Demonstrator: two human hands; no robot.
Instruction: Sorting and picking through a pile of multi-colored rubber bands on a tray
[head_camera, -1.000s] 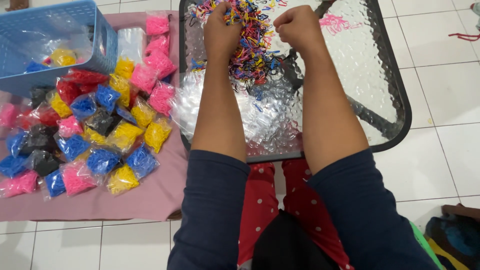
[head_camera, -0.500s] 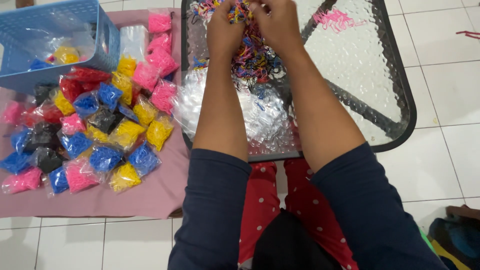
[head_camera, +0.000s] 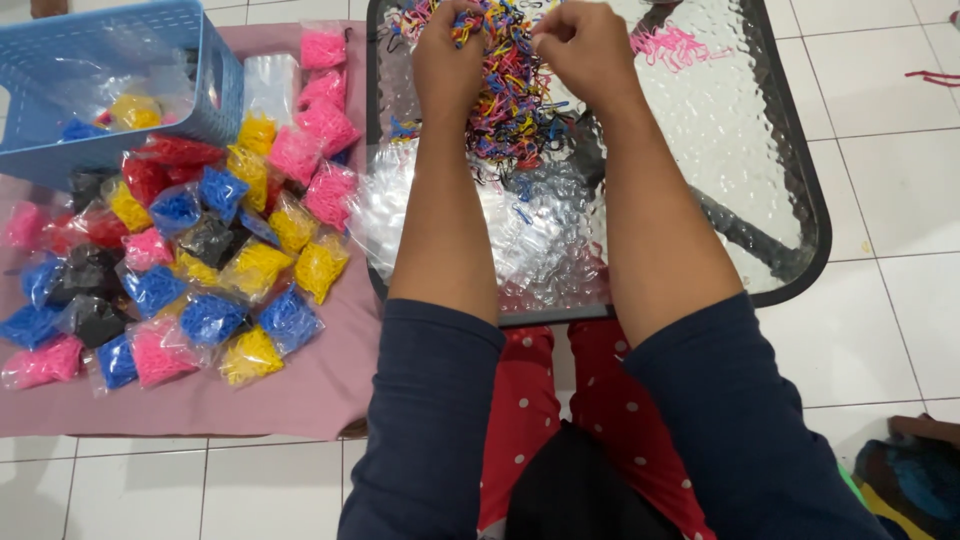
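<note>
Both hands were up at the far end of a glass table, working in a heap of small rubber bands in mixed colours: yellow, blue, red, pink and black. The heap lay on the rippled glass near the table's far edge, and its long axis ran roughly from that far edge back toward the person, narrowing to a loose tail at the near end, just beyond a pile of empty clear plastic bags. The left hand sat on the left side of the heap with its fingers curled down into the bands, clenched around a small clump of them. The right hand hovered at the heap's right edge with the fingers drawn in toward the thumb as in a pinch; whether it held any bands could not be told from this angle. The two hands were near each other but apart. A small separate bunch of pink bands lay on the glass just right of the right hand. To the left of the table, a pink cloth on the tiled floor carried many filled packets of sorted bands, each a single colour, and a light blue plastic basket stood at its far corner with a few more packets inside. Dark blue sleeves covered both upper arms.
</note>
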